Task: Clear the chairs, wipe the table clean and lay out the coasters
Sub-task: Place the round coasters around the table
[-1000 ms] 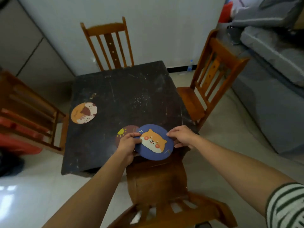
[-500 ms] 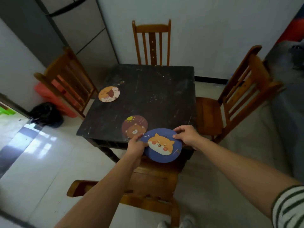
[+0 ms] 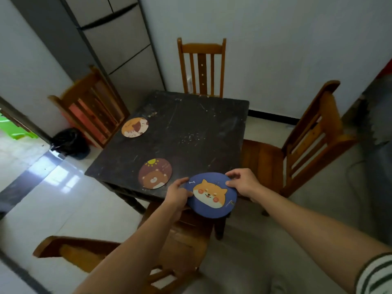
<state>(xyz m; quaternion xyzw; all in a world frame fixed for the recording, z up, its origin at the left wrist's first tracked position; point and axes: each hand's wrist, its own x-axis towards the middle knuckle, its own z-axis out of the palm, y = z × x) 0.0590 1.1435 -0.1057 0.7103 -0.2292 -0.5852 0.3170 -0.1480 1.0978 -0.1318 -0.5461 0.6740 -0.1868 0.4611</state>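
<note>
Left hand (image 3: 177,194): pinching the left rim of the blue dog coaster (image 3: 212,205), thumb on top. Right hand (image 3: 244,183): gripping the right rim, fingers curled over the edge. A striped sleeve (image 3: 375,274) shows at the lower right.

The blue dog coaster is held flat between both hands at the near right corner of the worktop (image 3: 191,128), its near half hanging past the edge (whether the far half touches the surface cannot be told).

Just to its left the brown bear coaster (image 3: 154,173) lies flat by the near edge, close to the left thumb and apart from the blue one. The orange coaster (image 3: 135,127) lies flat by the left edge, well apart from both. The dark surface shows pale scratches and specks across the middle and far side.

Surroundings: four wooden chairs.
- The near chair (image 3: 184,236) stands directly below the hands, between the person and the worktop.
- The right chair (image 3: 297,149) has its seat just beside the right edge.
- The far chair (image 3: 202,66) is against the far edge.
- The left chair (image 3: 93,107) stands back at an angle, blurred, with something red behind its slats.

A black bag (image 3: 71,143) sits on the floor near that chair. A grey cabinet (image 3: 118,39) stands against the wall behind.
</note>
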